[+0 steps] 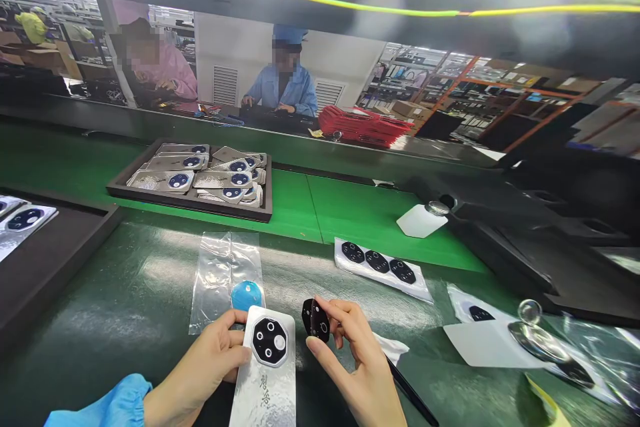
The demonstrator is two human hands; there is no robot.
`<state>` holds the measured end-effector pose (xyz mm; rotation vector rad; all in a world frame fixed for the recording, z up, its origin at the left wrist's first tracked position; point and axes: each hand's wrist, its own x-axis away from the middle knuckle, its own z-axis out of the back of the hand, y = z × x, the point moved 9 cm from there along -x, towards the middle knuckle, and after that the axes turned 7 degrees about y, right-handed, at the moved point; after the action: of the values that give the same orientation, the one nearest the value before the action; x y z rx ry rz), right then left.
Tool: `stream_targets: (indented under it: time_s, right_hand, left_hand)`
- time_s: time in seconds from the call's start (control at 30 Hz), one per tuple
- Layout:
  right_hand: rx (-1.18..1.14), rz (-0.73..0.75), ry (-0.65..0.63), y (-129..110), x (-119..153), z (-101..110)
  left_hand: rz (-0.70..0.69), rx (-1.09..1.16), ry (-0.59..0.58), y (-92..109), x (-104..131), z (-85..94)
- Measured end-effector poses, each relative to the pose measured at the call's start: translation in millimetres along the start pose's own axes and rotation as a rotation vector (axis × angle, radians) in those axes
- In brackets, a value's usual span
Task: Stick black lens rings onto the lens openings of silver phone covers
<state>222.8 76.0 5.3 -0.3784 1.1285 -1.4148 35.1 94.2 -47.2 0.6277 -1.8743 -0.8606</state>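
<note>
My left hand [213, 357] is closed on the edge of a silver phone back cover [273, 383], which has a black octagonal camera area with several white-ringed holes near its top. To the right of it, my right hand [357, 360] pinches a thin black octagonal camera lens cover [316, 320] between thumb and index finger. The lens cover is tilted and stands apart from the phone back cover. Behind my left hand, a clear plastic bag [213, 273] lies flat, with a round blue film [247, 295] at its lower right corner.
A dark tray [190, 209] of silver covers stands on the green surface; another tray [75, 247] is at left. A strip of black lens covers [377, 261], white cards [487, 345] with round metal-and-glass pieces and a black stick [413, 393] lie at right. Two people sit opposite.
</note>
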Motion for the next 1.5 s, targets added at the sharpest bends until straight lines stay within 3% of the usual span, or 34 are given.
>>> stream_targets:
  time_s: [1.5]
  right_hand:
    - [0.032, 0.091, 0.013, -11, 0, 1]
  left_hand:
    - [-0.019, -0.028, -0.032, 4, 4, -2.6]
